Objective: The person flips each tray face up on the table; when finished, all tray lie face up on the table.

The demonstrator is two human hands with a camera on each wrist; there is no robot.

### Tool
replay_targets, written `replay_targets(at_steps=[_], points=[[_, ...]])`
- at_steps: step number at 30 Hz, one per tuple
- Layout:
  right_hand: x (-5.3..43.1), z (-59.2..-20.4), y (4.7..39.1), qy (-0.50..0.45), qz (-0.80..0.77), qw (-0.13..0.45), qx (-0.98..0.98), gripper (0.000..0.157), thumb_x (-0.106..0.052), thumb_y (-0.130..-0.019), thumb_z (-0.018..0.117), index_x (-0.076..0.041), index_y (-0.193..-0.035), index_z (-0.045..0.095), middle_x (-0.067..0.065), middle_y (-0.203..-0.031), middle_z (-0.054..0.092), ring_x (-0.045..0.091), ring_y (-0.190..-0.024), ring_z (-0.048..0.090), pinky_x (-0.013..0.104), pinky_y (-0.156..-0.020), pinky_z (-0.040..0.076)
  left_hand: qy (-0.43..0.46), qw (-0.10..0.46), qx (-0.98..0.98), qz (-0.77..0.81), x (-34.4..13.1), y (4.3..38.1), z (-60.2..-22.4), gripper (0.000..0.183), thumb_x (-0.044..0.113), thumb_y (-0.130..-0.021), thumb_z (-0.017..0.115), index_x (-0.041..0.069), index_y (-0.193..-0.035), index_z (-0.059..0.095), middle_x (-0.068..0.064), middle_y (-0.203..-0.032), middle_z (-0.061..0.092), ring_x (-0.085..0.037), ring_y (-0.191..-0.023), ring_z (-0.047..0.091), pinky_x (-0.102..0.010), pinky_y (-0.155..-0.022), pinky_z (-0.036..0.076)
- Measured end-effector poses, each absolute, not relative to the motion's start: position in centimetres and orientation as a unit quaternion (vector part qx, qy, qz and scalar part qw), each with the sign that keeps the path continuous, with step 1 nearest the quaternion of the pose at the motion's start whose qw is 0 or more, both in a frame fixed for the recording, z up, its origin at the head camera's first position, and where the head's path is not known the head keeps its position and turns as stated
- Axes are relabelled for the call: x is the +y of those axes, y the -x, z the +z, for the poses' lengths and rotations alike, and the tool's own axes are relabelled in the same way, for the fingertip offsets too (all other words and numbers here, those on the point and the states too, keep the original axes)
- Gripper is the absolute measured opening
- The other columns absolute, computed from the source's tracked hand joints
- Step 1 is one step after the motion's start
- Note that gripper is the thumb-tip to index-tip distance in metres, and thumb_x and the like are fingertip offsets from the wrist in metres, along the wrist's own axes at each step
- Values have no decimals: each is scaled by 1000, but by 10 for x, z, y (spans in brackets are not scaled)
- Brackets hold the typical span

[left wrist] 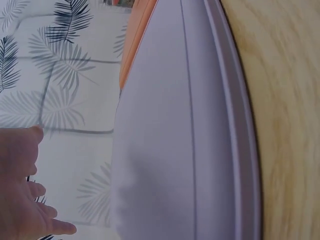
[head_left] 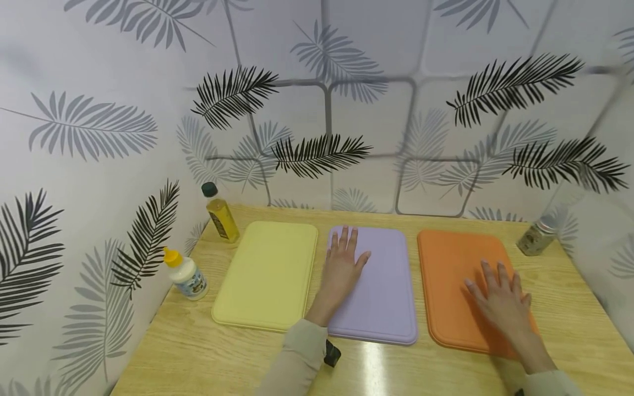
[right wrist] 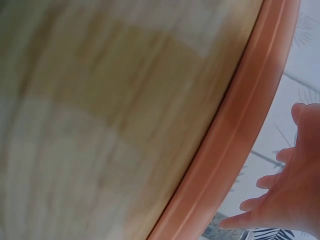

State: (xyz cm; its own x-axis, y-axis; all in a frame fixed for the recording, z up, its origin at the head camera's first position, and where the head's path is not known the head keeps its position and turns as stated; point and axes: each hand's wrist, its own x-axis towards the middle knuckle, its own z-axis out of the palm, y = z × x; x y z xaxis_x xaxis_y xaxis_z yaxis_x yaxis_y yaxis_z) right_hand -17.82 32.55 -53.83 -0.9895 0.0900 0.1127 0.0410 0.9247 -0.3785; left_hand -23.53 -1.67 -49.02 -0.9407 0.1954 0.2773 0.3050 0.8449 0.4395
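Over the left part of a purple board my left hand is held palm down with its fingers spread, holding nothing. In the left wrist view that hand stands off the board's face, with a gap showing between them. Fingers apart, my right hand is above the right side of an orange board and casts a shadow on it. The right wrist view shows that hand beyond the orange board's rim. Both boards are flat with rounded corners and lie on the wooden table.
A yellow board lies left of the purple one. At the left edge stand a white bottle with a yellow cap and a yellow bottle with a dark green cap. A clear container with a label stands at the back right. Leaf-patterned walls border the table.
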Motion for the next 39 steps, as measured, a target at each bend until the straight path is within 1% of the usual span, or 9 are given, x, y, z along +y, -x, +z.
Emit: replay_targets(at_steps=[5,13,17,21,26,30,34,39], points=[[330,-539,179,40,189,68,-979,73,-56,-100,34,-12,-154,13,33,-152,10,66,-130,6,86,-86,10,144,106,-945,-273,-3,237,-495,65,43,-99,49,7,-151,31,-17,-155,27,-42,-141,23,-57,-105,36],[340,-540,182,46,196,68,-977,72,-55,-100,32,-12,-154,13,33,-152,8,66,-131,4,87,-86,10,155,82,-939,-294,17,238,-497,68,46,-98,50,9,-152,30,-15,-155,27,-40,-142,22,-53,-110,31],[341,-541,180,47,200,65,-977,72,-55,-100,33,-10,-154,15,35,-151,11,68,-129,6,87,-84,12,161,69,-936,-306,30,237,-496,68,46,-98,49,8,-151,30,-15,-155,27,-39,-142,21,-49,-113,26],[343,-541,177,48,208,64,-975,72,-54,-100,34,-11,-154,13,35,-151,11,68,-129,7,86,-83,14,165,72,-934,-308,44,238,-498,65,44,-99,49,8,-150,32,-14,-155,29,-36,-142,24,-43,-115,24],[344,-539,176,50,216,61,-973,73,-54,-101,34,-11,-155,11,35,-151,11,66,-129,8,85,-84,16,166,69,-925,-334,62,237,-496,62,41,-99,50,9,-150,33,-13,-154,31,-35,-140,29,-41,-113,30],[346,-540,175,53,210,45,-975,73,-54,-101,33,-10,-154,11,35,-151,10,66,-128,10,84,-83,19,164,54,-922,-347,76,232,-494,61,42,-100,48,10,-150,34,-11,-154,32,-31,-140,31,-41,-111,33],[348,-541,175,55,212,33,-975,73,-55,-101,32,-9,-154,11,35,-151,9,66,-128,10,84,-83,19,161,31,-918,-361,89,227,-493,61,43,-100,47,11,-150,33,-12,-154,32,-28,-139,33,-39,-110,35],[350,-542,176,56,212,23,-975,74,-55,-100,32,-7,-153,12,36,-150,9,67,-127,11,84,-83,20,161,-6,-910,-383,101,218,-493,63,47,-99,46,15,-151,32,-12,-154,31,-26,-138,35,-37,-109,37]])
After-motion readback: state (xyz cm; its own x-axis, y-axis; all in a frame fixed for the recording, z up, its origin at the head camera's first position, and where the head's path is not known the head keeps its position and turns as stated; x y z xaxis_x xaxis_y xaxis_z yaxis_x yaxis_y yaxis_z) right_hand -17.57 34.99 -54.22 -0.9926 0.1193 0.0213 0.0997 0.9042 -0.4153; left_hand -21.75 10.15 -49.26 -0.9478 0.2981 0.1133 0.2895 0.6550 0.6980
